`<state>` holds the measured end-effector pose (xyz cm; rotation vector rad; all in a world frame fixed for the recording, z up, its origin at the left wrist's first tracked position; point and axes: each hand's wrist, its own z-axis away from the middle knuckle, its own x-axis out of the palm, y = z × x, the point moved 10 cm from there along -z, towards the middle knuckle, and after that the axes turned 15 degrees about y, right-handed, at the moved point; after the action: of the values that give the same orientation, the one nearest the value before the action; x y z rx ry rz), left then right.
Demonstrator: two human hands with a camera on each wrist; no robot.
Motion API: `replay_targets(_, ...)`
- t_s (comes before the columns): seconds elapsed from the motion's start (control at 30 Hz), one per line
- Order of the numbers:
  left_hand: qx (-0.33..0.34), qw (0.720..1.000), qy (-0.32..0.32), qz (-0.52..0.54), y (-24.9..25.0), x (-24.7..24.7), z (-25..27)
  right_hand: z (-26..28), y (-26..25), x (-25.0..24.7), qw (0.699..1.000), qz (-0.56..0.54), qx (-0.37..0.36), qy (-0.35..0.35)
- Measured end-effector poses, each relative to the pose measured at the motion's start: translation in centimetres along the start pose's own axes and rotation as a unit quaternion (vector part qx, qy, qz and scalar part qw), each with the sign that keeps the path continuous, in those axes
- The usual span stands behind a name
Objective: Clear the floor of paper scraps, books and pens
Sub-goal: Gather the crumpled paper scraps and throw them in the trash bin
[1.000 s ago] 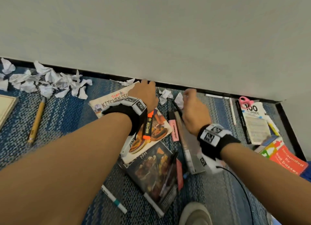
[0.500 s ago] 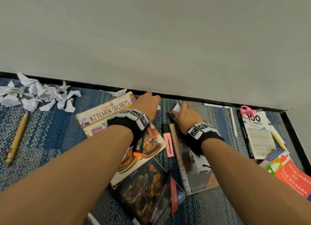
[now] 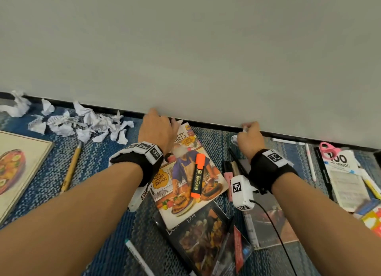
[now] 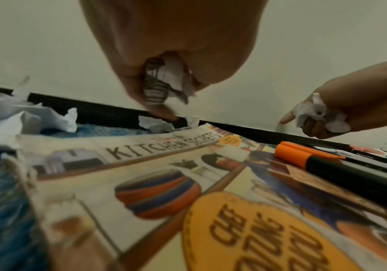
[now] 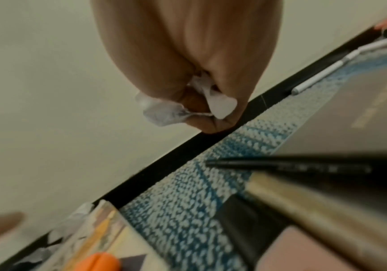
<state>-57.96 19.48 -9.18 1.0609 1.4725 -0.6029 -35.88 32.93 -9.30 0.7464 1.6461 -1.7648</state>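
White crumpled scraps, one striped black, sat balled inside the left hand, fingers curled tight round them, fingertip down by two loose bits at the skirting. The right hand clenched another white wad near the skirting. A bigger heap lay on the blue carpet to the left. An orange marker rested on the cookbook.

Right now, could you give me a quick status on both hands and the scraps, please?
Left hand grips scraps by the baseboard. Right hand grips more scraps. Scrap pile, books, pens remain on floor.
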Motion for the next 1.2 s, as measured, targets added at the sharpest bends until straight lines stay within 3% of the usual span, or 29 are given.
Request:
replay_targets(0.13,-0.051,0.993,0.012,0.107,0.3,0.1,0.0,2.0,-1.8,1.0,0.999,-0.043,0.01,-0.011)
replay_targets(0.3,-0.033,0.994,-0.095,0.036,0.7,2.7,1.4,4.1,-5.1,3.6,0.995,0.01,-0.087,-0.046)
replay_targets(0.5,-0.034,0.997,-0.055,0.041,-2.6,0.7,0.6,6.3,-8.7,7.9,0.98,0.001,-0.165,-0.114)
replay_targets(0.57,0.003,0.995,-0.075,0.064,-2.8,1.3,0.7,6.6,-9.4,8.9,0.983,-0.026,-0.139,-0.114)
replay_targets(0.67,0.061,0.988,-0.126,0.058,-2.2,2.6,1.4,6.4,-9.0,9.5,0.989,-0.108,-0.026,-0.097)
replay_targets(0.73,0.06,0.988,-0.136,0.048,-2.2,3.1,1.4,6.5,-8.2,9.8,0.983,-0.143,0.034,-0.114)
replay_targets(0.83,0.043,0.989,-0.129,0.063,-1.9,3.2,1.1,7.1,-6.8,10.4,0.979,-0.148,0.057,-0.131)
replay_targets(0.97,-0.009,0.982,-0.156,0.104,-2.5,4.0,1.4,7.4,-6.0,10.5,0.99,-0.103,-0.003,-0.101)
replay_targets(1.1,-0.015,0.976,-0.191,0.107,-2.8,4.2,2.4,8.8,-7.2,9.7,0.992,-0.046,-0.068,-0.1)
replay_targets(1.2,-0.057,0.986,-0.137,0.073,-5.4,2.1,2.1,9.8,-8.6,11.0,0.985,0.002,-0.121,-0.121)
